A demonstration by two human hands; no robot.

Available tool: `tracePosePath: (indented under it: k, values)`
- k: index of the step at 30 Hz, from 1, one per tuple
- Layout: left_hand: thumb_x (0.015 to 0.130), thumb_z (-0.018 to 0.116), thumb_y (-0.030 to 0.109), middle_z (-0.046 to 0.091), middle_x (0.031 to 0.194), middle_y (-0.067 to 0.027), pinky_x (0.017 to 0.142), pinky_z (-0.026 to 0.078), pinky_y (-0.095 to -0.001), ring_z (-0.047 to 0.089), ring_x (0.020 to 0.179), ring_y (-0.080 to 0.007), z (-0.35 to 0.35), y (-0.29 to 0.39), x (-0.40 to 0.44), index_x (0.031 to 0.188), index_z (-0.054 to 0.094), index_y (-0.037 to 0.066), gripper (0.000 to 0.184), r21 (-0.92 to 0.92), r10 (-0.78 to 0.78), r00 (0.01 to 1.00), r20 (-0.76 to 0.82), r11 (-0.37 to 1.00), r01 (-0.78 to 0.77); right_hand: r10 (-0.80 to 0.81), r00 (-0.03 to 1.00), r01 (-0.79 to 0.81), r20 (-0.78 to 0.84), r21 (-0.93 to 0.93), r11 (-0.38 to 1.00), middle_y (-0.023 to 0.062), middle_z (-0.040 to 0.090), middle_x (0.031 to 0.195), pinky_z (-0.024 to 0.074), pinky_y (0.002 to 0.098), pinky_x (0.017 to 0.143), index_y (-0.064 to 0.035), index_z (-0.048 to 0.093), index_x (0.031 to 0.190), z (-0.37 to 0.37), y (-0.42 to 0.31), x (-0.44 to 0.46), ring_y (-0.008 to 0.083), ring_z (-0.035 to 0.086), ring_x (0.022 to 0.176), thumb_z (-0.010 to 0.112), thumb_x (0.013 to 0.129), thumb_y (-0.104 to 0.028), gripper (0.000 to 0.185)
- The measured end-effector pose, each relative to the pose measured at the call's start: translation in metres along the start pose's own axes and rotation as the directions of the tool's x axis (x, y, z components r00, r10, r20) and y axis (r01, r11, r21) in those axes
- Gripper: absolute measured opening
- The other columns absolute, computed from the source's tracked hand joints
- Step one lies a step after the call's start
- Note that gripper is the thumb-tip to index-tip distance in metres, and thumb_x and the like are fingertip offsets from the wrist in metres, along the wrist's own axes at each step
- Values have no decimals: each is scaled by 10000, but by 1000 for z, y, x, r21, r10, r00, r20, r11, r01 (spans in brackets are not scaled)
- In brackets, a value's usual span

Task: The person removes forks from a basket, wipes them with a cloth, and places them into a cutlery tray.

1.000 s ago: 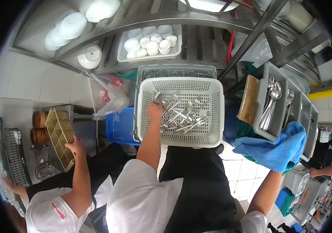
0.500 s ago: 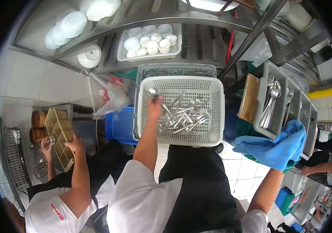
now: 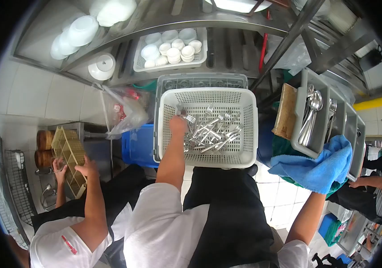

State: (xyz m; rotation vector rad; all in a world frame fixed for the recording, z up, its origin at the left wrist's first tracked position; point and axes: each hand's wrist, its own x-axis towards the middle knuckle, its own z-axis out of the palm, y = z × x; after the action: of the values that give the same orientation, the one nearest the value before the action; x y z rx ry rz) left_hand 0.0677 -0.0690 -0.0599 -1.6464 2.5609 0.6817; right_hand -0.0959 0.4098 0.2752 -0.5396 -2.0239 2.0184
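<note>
Inside a white perforated basket (image 3: 251,129), our left hand (image 3: 178,124) closed around cutlery among jumbled forks (image 3: 218,134), our right hidden beneath a blue cloth (image 3: 318,166), its grip impossible to tell, beside the grey cutlery bin (image 3: 311,149).

Can't make out the right hand at all, it's completely under the blue towel (image 3: 318,167) at the right of the frame. Left hand (image 3: 178,125) is over the basket (image 3: 249,129), but the fingertips blur into the forks (image 3: 211,134), so no clue how they grip. The white dish (image 3: 240,5) up top gets cut off by the edge. Stuff in the plastic bag (image 3: 130,109), left of centre, is too blurry to name, and the far-right person's (image 3: 374,192) head is hidden.
</note>
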Motion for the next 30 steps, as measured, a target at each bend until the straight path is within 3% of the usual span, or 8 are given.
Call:
tracePosePath:
  k: [7, 11, 15, 18, 21, 23, 27, 30]
  values:
    - [697, 778, 313, 690, 1022, -257, 832, 525, -460, 681, 927, -385, 22, -17, 12, 1008, 674, -61, 497, -376, -166, 986, 12, 913, 158, 32, 999, -32, -17, -9, 999, 131, 614, 1182, 528, 322, 795, -55, 546, 1289, 0, -5, -2, 229, 617, 994, 425, 1041, -376, 423]
    - [817, 741, 217, 694, 792, -94, 705, 491, -379, 634, 721, -224, -25, -3, -6, 894, 708, 8, 225, -840, 157, 986, -49, 528, -126, -2, 998, 4, -64, 38, 999, 122, 617, 1144, 527, 325, 794, -52, 553, 1270, 12, -13, -18, 226, 614, 992, 430, 1041, -377, 417]
    - [777, 765, 253, 727, 860, -152, 729, 505, -392, 680, 769, -272, -78, 34, -25, 991, 710, -16, 348, -789, 101, 993, 68, 614, -9, -32, 999, 32, -17, 29, 999, 121, 616, 1125, 526, 327, 789, -50, 557, 1259, -1, 4, 2, 224, 613, 989, 433, 1040, -378, 413]
    - [694, 807, 329, 730, 903, -163, 741, 526, -390, 703, 795, -286, -64, 46, -15, 951, 734, 15, 412, -419, 330, 921, 204, 880, -223, -31, 1000, 31, -2, 18, 999, 123, 615, 1128, 530, 316, 773, -50, 556, 1261, -3, 3, 2, 223, 615, 981, 427, 1042, -371, 410]
    - [672, 801, 373, 724, 912, -181, 779, 537, -419, 703, 831, -328, -15, 62, -18, 922, 742, 25, 432, -415, 359, 892, 275, 881, -227, -11, 1000, 11, -9, 4, 1000, 121, 616, 1133, 527, 289, 733, -55, 559, 1257, 8, -8, -9, 204, 613, 926, 420, 1043, -357, 395]
    - [693, 767, 375, 718, 919, -195, 811, 536, -439, 696, 866, -349, 24, 66, -18, 935, 735, 16, 435, -44, 420, 884, 207, 906, -420, 28, 990, -20, -138, 57, 998, 76, 624, 971, 425, 229, 489, -74, 598, 1162, 30, -28, -34, 143, 522, 624, 442, 1010, -319, 327]
    - [734, 731, 390, 708, 909, -213, 826, 535, -450, 686, 898, -371, 40, 79, -27, 956, 715, -8, 456, 27, 395, 883, 254, 910, -414, 17, 1000, -17, -12, 2, 1000, 120, 612, 1162, 497, 252, 674, -65, 568, 1248, 2, -9, -8, 161, 585, 844, 444, 1031, -359, 386]
    - [797, 693, 433, 705, 909, -216, 793, 524, -448, 683, 868, -365, 10, 84, -29, 1000, 681, -40, 515, -340, 341, 900, 270, 909, -243, 40, 998, -37, -56, 62, 997, 107, 615, 1171, 485, 234, 616, -78, 569, 1255, 11, -15, -15, 138, 579, 753, 458, 1030, -370, 385]
